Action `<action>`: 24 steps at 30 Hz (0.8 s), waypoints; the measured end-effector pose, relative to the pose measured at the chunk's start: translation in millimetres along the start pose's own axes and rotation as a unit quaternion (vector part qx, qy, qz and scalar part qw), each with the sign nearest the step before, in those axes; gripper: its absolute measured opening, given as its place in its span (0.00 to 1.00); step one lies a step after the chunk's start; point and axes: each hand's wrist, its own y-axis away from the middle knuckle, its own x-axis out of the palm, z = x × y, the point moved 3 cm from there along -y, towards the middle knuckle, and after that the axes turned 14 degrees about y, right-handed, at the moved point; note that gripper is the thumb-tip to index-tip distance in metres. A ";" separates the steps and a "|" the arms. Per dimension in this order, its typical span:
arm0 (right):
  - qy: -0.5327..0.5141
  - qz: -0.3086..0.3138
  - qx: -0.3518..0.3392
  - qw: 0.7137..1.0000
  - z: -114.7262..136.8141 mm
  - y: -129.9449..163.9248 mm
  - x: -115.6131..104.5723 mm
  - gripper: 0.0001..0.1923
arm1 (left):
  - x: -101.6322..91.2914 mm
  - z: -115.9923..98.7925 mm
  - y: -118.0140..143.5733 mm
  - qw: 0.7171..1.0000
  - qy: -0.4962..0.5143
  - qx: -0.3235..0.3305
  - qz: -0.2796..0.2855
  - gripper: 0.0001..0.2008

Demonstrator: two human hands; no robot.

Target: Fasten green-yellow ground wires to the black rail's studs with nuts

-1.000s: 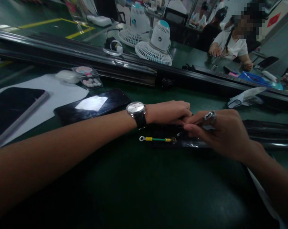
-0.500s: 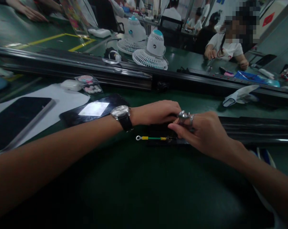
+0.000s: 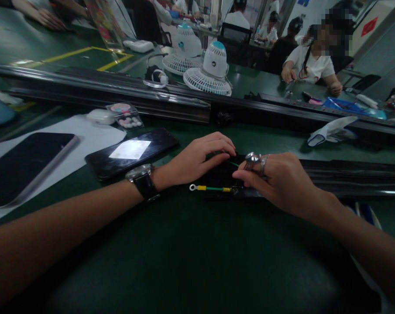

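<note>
1. Green-sheathed, the short wire [image 3: 213, 189] lay flat on the dark green table [image 3: 184, 261], a silver ring terminal at its left end and yellow sleeves near both ends; its right end ran up against a long black bar [image 3: 348, 181] lying across the table.
2. Just at that right end, the right hand [image 3: 282, 183] rested on the bar with fingers curled and the fingertips pinched down at the wire's end; whether they actually gripped the wire could not be told. A chunky silver ring [image 3: 253, 158] sat on one finger.
3. Directly behind the wire, the left hand [image 3: 197, 159] lay palm-down with its fingers stretched toward the right hand, pressing on the black piece and a thin green strand; it enclosed nothing. A wristwatch [image 3: 141, 176] with a black strap sat on that wrist.
4. Left of the hands lay a black phone [image 3: 132, 152] catching glare, and further left a larger dark tablet [image 3: 23, 163] on a white sheet [image 3: 86, 135].
5. Behind these ran a long black rail [image 3: 118, 93], with two white desk fans [image 3: 210, 69] past it.
6. Across the bench, another person in a white shirt [image 3: 315, 67] sat working, and a white glove [image 3: 331, 131] lay near the rail.
</note>
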 end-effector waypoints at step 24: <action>-0.080 0.132 -0.161 0.975 -15.8 5.2 -30.8 0.07 | 1.9 3.7 -0.4 1.000 -0.002 -0.017 0.004 0.14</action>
